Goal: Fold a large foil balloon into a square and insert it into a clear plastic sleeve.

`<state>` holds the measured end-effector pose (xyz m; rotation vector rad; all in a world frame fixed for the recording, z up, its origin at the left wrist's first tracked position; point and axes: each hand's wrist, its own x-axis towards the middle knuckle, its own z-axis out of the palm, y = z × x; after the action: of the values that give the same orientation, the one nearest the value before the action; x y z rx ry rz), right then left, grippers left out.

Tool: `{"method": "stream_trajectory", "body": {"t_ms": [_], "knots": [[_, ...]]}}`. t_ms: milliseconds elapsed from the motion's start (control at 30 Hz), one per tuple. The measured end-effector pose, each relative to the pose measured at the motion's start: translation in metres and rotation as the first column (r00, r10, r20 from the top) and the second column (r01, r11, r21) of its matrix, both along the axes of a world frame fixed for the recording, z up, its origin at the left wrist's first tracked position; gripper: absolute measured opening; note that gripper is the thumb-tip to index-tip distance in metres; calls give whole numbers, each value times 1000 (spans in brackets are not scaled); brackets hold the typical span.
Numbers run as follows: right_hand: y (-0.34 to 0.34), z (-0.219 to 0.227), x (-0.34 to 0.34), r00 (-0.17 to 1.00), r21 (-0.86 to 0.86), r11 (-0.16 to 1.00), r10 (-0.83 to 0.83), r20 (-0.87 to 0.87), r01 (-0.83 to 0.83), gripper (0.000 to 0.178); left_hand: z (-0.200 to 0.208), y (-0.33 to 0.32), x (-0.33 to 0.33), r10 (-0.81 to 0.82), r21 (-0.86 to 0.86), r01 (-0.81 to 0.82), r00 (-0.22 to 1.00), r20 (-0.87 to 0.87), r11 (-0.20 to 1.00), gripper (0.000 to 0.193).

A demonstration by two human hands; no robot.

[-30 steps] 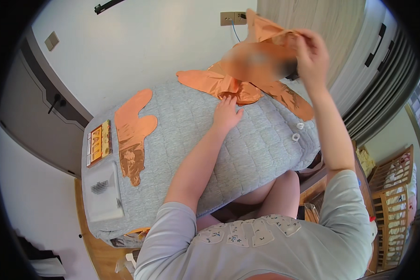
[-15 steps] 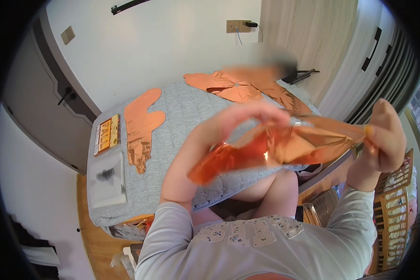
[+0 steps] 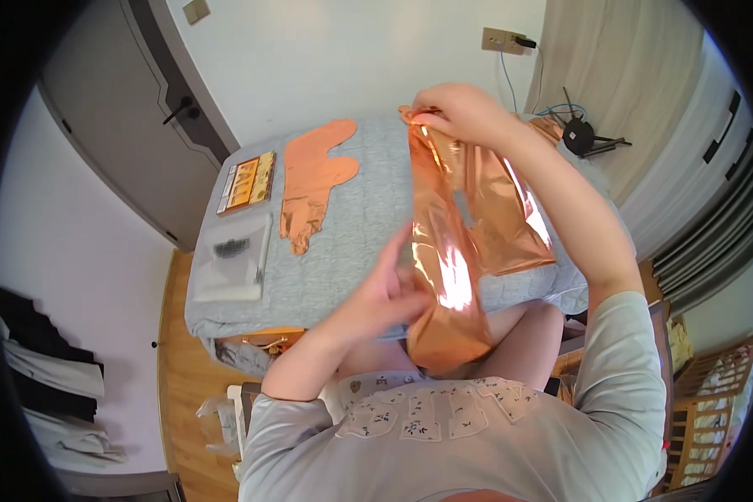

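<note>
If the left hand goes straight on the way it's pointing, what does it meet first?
Most likely the shiny copper foil: the left hand is right beside its edge, though actual contact is unclear.

We have a quilt-covered table (image 3: 368, 180) before us, its grey cover (image 3: 241, 355) stitched in a grid and hanging over the near left corner. On the left half lies a flat copper-coloured foil piece (image 3: 311, 167), with rounded lobes at its far end and crinkles toward us. Just left of it we see a yellow and brown packet (image 3: 248, 182) lying flat. Nearer to us rests a clear plastic bag (image 3: 236, 272) with a dark patch. At the far right we glimpse more copper foil (image 3: 549, 127), mostly hidden.
</note>
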<state>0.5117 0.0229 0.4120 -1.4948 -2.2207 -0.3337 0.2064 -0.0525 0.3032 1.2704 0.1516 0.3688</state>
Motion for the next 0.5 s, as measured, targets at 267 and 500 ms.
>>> {"method": "stream_trajectory", "body": {"t_ms": [267,500], "knots": [[-23,-126,-36,941,-90,937,-339,13,339,34,-105,135,-16,455,39,-458,863,-221,888,87],[-59,-202,-12,900,-333,839,-425,90,430,56,-111,157,-23,689,613,-427,667,-283,665,62]]}}
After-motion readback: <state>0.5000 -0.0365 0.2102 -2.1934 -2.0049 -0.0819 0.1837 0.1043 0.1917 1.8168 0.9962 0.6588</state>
